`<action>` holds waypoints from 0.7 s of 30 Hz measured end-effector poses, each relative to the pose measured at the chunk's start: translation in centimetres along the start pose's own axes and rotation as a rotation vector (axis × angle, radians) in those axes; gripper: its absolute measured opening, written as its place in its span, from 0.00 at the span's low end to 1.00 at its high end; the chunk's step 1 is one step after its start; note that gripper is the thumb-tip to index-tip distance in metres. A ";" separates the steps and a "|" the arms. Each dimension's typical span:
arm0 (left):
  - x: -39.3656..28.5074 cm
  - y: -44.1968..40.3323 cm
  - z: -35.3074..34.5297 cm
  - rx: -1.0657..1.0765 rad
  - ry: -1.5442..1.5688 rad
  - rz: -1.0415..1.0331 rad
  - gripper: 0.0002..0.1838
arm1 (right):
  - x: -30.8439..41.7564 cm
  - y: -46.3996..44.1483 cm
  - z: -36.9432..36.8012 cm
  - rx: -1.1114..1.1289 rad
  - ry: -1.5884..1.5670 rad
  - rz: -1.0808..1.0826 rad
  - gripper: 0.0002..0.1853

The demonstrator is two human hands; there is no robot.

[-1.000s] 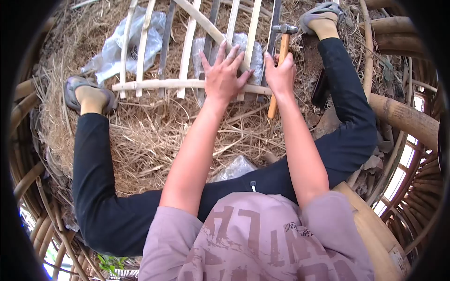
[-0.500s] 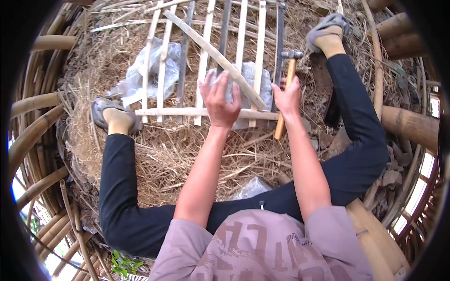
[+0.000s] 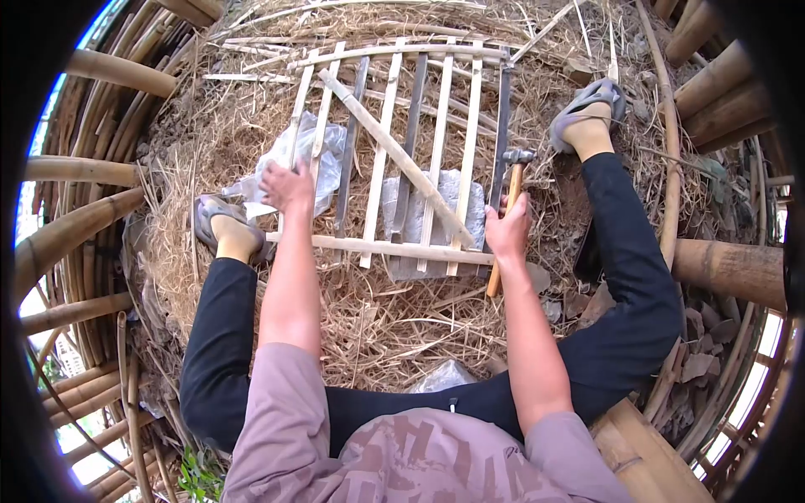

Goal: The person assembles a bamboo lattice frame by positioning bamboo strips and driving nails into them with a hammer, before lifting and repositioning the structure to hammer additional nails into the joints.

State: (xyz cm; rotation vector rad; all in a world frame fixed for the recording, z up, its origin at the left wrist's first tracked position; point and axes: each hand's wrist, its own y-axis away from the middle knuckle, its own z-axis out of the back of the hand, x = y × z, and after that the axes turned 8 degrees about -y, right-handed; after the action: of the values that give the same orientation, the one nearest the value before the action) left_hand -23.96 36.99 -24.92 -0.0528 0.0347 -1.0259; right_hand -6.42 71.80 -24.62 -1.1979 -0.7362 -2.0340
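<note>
My right hand (image 3: 508, 230) is closed around the wooden handle of a hammer (image 3: 514, 184), whose metal head points away from me. It is beside the dark strip at the right of a slatted bamboo frame (image 3: 379, 247). My left hand (image 3: 288, 188) is over the frame's left slats with its fingers apart, near a crumpled clear plastic bag (image 3: 331, 159); whether it touches a slat, I cannot tell. One loose bamboo strip (image 3: 394, 149) lies diagonally across the slats. Beneath the frame's right half sits a flat grey stone block (image 3: 453, 191).
Dry straw (image 3: 360, 323) covers the ground around the frame. My legs are spread on both sides, a sandalled foot (image 3: 226, 230) at the left. Thick bamboo poles (image 3: 729, 272) stick in from the right, others from the left. Another plastic piece (image 3: 444, 377) lies close to me.
My left hand has moved left, from the middle slats and diagonal strip to the left slats. My right hand still holds the hammer. The view has tilted, so the frame's far end shows.
</note>
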 end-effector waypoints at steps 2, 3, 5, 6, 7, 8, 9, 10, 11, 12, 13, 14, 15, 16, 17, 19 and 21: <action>2.4 -1.7 -2.1 0.025 0.129 -0.017 0.38 | -0.3 -0.2 0.0 -0.007 0.031 0.028 0.19; 4.5 -3.7 -5.5 0.113 0.255 -0.056 0.37 | 0.0 -0.4 0.1 -0.004 0.053 0.041 0.18; 5.3 -3.3 -5.9 0.035 0.400 -0.109 0.33 | 0.5 -0.5 0.3 0.001 0.093 0.058 0.17; 5.1 -2.2 -4.8 0.045 0.408 -0.053 0.33 | 0.7 -0.8 0.6 0.006 0.147 0.097 0.16; 5.0 -1.2 -3.6 0.054 0.417 0.004 0.33 | 0.8 -1.2 1.0 0.012 0.200 0.135 0.15; 5.1 -0.3 -2.5 0.063 0.425 0.060 0.33 | 1.0 -1.5 1.4 0.017 0.253 0.173 0.15; 5.5 0.3 -2.3 0.048 0.437 0.081 0.34 | 1.5 -1.8 1.9 0.006 0.265 0.175 0.13; 6.0 1.1 -2.0 0.036 0.445 0.104 0.34 | 2.0 -2.3 2.3 0.019 0.240 0.110 0.15; 6.6 2.2 -1.7 -0.003 0.426 0.146 0.34 | 2.9 -2.5 2.9 0.004 0.242 0.080 0.17; 7.6 3.3 -1.7 0.068 0.514 0.184 0.33 | 3.7 -2.9 3.5 -0.012 0.245 0.050 0.18; 8.7 4.5 -1.6 0.137 0.601 0.218 0.33 | 3.0 -3.9 3.8 -0.014 0.221 0.063 0.20; 9.7 5.4 -0.8 0.204 0.684 0.241 0.33 | 2.5 -4.8 3.9 -0.027 0.171 0.089 0.20; 10.0 6.8 0.3 0.186 0.694 0.280 0.32 | 3.1 -5.4 4.2 -0.032 0.203 0.090 0.20; 10.2 9.6 1.6 0.161 0.701 0.328 0.31 | 3.4 -5.7 4.6 -0.025 0.242 0.090 0.20; 10.5 12.4 2.9 0.136 0.709 0.377 0.30 | 3.1 -5.7 4.7 -0.007 0.218 0.094 0.19; 10.2 16.1 5.0 0.158 0.763 0.443 0.29 | 2.7 -6.7 4.6 0.014 0.171 0.123 0.18; 11.6 18.5 3.7 0.196 0.877 0.509 0.26 | 3.0 -6.8 5.0 0.046 0.211 0.101 0.17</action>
State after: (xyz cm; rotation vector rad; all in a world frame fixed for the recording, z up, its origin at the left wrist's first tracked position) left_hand -1.92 36.71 -22.41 0.5629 0.7100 -0.4739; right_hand -10.10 78.98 -20.74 -0.9569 -0.6044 -2.0105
